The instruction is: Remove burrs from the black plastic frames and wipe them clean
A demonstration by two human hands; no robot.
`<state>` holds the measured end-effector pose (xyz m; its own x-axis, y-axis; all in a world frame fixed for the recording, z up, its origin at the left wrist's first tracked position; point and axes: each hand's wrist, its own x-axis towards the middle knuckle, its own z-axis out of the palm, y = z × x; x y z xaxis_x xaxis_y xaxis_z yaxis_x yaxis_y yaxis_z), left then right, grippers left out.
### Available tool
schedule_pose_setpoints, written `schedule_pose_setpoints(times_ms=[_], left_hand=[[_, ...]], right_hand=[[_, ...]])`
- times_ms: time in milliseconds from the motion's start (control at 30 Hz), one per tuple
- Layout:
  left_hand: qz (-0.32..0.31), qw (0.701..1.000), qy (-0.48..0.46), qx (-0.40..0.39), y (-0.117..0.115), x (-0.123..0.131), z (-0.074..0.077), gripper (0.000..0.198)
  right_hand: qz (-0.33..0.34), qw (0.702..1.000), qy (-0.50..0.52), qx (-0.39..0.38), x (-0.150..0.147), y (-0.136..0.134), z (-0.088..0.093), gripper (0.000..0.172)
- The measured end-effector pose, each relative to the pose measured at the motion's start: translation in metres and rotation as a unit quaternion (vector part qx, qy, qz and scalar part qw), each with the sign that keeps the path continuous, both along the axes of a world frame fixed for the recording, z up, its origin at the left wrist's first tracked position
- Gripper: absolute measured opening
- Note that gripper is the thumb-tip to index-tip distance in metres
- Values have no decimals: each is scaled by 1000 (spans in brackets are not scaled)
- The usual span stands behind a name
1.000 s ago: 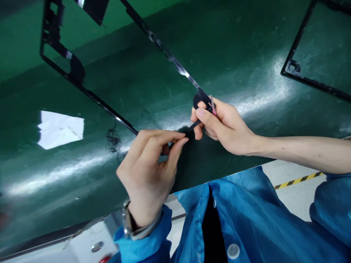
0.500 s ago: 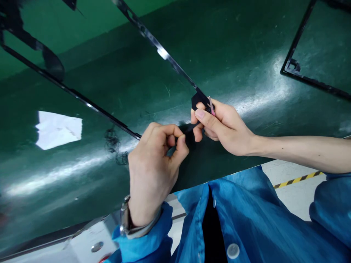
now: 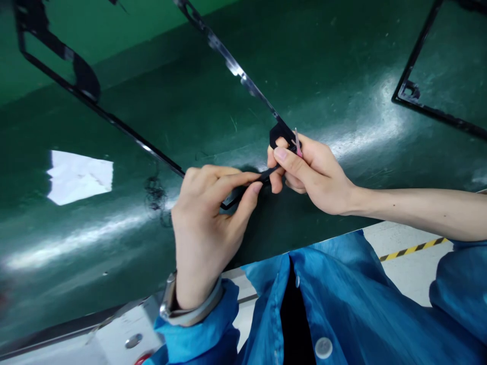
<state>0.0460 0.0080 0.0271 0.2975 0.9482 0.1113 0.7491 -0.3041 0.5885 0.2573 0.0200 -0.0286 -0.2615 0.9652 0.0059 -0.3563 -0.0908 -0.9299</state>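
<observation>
A thin black rectangular frame [image 3: 125, 133] is held above a glossy green table [image 3: 323, 66], its long sides running up to the left. My left hand [image 3: 207, 223] pinches the frame's near short edge between thumb and fingertips. My right hand [image 3: 308, 170] grips the frame's near corner, where a black tab sticks up, and also holds a small pink tool [image 3: 297, 143] between its fingers. The two hands are close together, nearly touching.
A second black frame [image 3: 422, 109] lies flat on the table at the upper right. A bright window reflection [image 3: 79, 176] shows on the left of the table. My blue coat [image 3: 342, 304] fills the bottom right; a yellow-black floor stripe [image 3: 413, 249] runs behind it.
The frame's far end has swung slightly right and tilted. My left fingers slid along the near edge and uncurled a little; my right hand stayed almost still.
</observation>
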Motion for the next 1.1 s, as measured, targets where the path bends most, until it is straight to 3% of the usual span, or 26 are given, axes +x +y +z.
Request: schedule_pose_setpoints(times_ms=[200,400,533,800,1100], left_hand=[[-8,992,-65,-107,5,1,-1,23],[-16,983,-121,-139,11,10,-7,23],[-23,981,-135,-141,12,10,-11,23],[-13,988,-141,-65,7,15,-15,23],[-44,980,-152,-123,13,6,-14,25]], right_hand=[[-20,999,-12,27,-3,0,3,38],[2,996,-87,36,3,-1,12,21],[15,993,-111,38,4,-1,13,15],[-8,996,-87,32,1,-1,5,21],[-5,997,-75,35,1,-2,7,22]])
